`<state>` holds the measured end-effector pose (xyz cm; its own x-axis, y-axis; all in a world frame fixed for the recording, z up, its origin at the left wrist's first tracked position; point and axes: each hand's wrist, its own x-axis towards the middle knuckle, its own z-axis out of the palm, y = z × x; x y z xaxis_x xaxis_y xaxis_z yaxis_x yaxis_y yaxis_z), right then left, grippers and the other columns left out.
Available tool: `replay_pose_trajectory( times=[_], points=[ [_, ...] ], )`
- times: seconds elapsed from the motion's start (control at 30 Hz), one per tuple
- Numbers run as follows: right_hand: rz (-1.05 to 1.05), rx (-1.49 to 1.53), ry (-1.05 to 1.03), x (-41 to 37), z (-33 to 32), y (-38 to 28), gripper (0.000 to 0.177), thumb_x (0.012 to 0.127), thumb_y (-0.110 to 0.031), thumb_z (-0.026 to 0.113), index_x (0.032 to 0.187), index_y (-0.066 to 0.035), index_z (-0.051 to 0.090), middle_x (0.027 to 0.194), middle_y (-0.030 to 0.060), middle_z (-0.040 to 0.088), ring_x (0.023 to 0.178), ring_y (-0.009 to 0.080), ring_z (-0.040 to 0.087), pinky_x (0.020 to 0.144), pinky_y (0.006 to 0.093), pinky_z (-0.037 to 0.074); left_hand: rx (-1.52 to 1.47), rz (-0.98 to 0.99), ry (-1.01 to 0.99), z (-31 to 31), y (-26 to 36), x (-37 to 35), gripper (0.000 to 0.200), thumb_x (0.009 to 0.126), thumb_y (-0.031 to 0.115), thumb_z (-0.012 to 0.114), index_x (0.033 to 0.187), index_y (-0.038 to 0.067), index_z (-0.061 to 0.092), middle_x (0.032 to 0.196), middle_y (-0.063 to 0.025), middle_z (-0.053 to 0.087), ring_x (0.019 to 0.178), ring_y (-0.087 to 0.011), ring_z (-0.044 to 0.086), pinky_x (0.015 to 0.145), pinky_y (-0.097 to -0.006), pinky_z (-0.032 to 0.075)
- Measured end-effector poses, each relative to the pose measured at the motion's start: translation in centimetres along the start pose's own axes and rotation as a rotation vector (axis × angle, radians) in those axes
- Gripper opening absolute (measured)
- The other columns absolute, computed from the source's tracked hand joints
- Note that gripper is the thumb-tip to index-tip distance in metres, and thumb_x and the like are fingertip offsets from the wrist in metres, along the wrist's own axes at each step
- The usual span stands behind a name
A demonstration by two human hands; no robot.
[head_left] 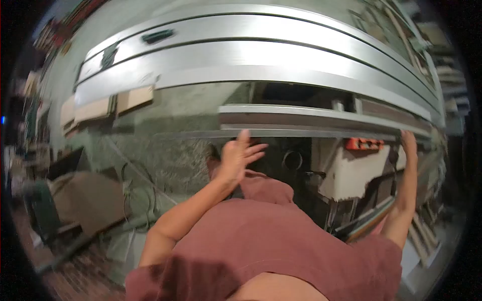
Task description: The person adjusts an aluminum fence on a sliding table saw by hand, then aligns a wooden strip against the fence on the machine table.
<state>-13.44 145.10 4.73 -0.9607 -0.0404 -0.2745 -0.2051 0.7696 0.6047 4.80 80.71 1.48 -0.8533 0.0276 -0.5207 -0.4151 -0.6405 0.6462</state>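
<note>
Metal rail (301, 120) runs along the near side of the silver table (226, 55), toward its right corner. Left hand (237, 158) is open, fingers spread, near the rail's left end; right hand (409, 143) is at the far right, can't tell if it's gripping.

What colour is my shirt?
Dull reddish brown; the shirt shows best in the head view.

Dressed in a plain, dusty-maroon shirt (271, 241) with a rounded neckline (286, 274), faint creases across the front and short, loose sleeves (155, 281), leaving forearms (193, 208) and hands (236, 159) bare.
</note>
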Motion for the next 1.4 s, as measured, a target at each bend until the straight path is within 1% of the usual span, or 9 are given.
replay_pose_trajectory(
  times=[0.03, 0.17, 0.4, 0.67, 0.73, 0.8, 0.87, 1.07, 1.4],
  points=[
    [0.313, 0.24, 0.202, 0.7, 0.1, -1.0, 0.027, 0.091, -0.013, 0.039, 0.114, -0.005, 0.051, 0.11, 0.0175, 0.052, 0.102, 0.0351, 0.05, 0.086, 0.0412, 0.042, 0.023, 0.002, -0.001, 1.1, 0.3, -0.5, 0.079, 0.083, 0.049, 0.054, 0.114, -0.02, 0.03, 0.115, -0.0277, 0.046, 0.107, -0.0363, 0.051, 0.087, -0.0407, 0.046],
    [0.02, 0.527, 0.718, -1.9, -15.8, -11.2, 0.021, 0.089, -0.016, 0.047, 0.103, -0.001, 0.052, 0.106, 0.0139, 0.053, 0.096, 0.0295, 0.054, 0.08, 0.0379, 0.044, -0.016, -0.037, -0.02, 2.5, -1.2, 0.4, 0.07, 0.084, 0.048, 0.053, 0.111, -0.013, 0.037, 0.104, -0.0195, 0.053, 0.102, -0.0308, 0.056, 0.081, -0.0354, 0.051],
    [-0.519, 0.758, 0.495, -8.4, -26.3, -30.1, 0.034, 0.073, -0.023, 0.067, 0.101, -0.008, 0.054, 0.094, 0.0094, 0.054, 0.085, 0.0264, 0.055, 0.071, 0.0366, 0.047, -0.026, -0.067, -0.088, 4.5, -3.1, 2.0, 0.058, 0.085, 0.046, 0.053, 0.103, -0.009, 0.048, 0.101, -0.0144, 0.055, 0.097, -0.0282, 0.059, 0.077, -0.0316, 0.053],
    [-0.465, 0.688, 0.398, -8.1, -24.7, -31.0, 0.027, 0.071, -0.015, 0.068, 0.095, -0.01, 0.057, 0.086, 0.0048, 0.052, 0.084, 0.0236, 0.052, 0.07, 0.0349, 0.046, 0.282, -0.394, -0.127, 1.8, 1.3, -0.6, 0.061, 0.085, 0.043, 0.053, 0.118, -0.004, 0.035, 0.116, -0.0203, 0.05, 0.096, -0.0271, 0.059, 0.07, -0.0343, 0.054],
    [-0.458, 0.695, 0.407, -8.1, -24.8, -30.9, 0.027, 0.071, -0.016, 0.067, 0.095, -0.01, 0.057, 0.086, 0.0053, 0.051, 0.084, 0.0238, 0.052, 0.07, 0.0352, 0.046, 0.236, -0.046, -0.032, -4.9, 0.5, -1.5, 0.051, 0.087, 0.038, 0.053, 0.115, -0.003, 0.038, 0.107, -0.0166, 0.055, 0.083, -0.0239, 0.061, 0.064, -0.0295, 0.052],
    [-0.463, 0.712, 0.437, -8.1, -24.3, -30.9, 0.029, 0.071, -0.017, 0.067, 0.096, -0.009, 0.057, 0.087, 0.0069, 0.05, 0.085, 0.0248, 0.052, 0.072, 0.0361, 0.045, 0.539, 0.224, 0.416, -8.7, 2.6, -3.2, 0.037, 0.09, 0.019, 0.049, 0.122, 0.004, 0.039, 0.108, -0.0055, 0.049, 0.083, -0.0122, 0.052, 0.065, -0.0253, 0.046],
    [-0.434, 0.75, 0.425, -8.3, -24.2, -31.0, 0.028, 0.071, -0.018, 0.067, 0.096, -0.009, 0.057, 0.088, 0.0074, 0.05, 0.085, 0.025, 0.052, 0.072, 0.0361, 0.045, 0.712, 0.5, 0.448, -10.5, 4.0, -4.5, 0.045, 0.092, 0.027, 0.046, 0.127, 0.002, 0.035, 0.12, -0.0119, 0.045, 0.101, -0.0209, 0.05, 0.082, -0.0326, 0.044],
    [-0.41, 0.838, 0.415, -8.4, -23.6, -30.3, 0.029, 0.075, -0.023, 0.065, 0.095, -0.006, 0.055, 0.091, 0.0093, 0.053, 0.086, 0.0264, 0.055, 0.072, 0.036, 0.045, 0.847, 0.462, 0.384, -8.7, 3.4, -5.2, 0.051, 0.092, 0.028, 0.046, 0.133, 0.002, 0.032, 0.129, -0.0151, 0.041, 0.111, -0.022, 0.047, 0.087, -0.0316, 0.041],
    [-0.275, 0.688, 0.251, -7.8, -23.8, -26.7, 0.031, 0.085, -0.036, 0.052, 0.088, -0.005, 0.057, 0.077, 0.0126, 0.061, 0.078, 0.029, 0.059, 0.071, 0.0396, 0.047, 1.038, 0.419, 0.269, -6.7, 3.5, -5.0, 0.055, 0.087, 0.032, 0.055, 0.126, -0.004, 0.041, 0.103, -0.0128, 0.058, 0.093, -0.0202, 0.056, 0.081, -0.0326, 0.044]
  ],
)
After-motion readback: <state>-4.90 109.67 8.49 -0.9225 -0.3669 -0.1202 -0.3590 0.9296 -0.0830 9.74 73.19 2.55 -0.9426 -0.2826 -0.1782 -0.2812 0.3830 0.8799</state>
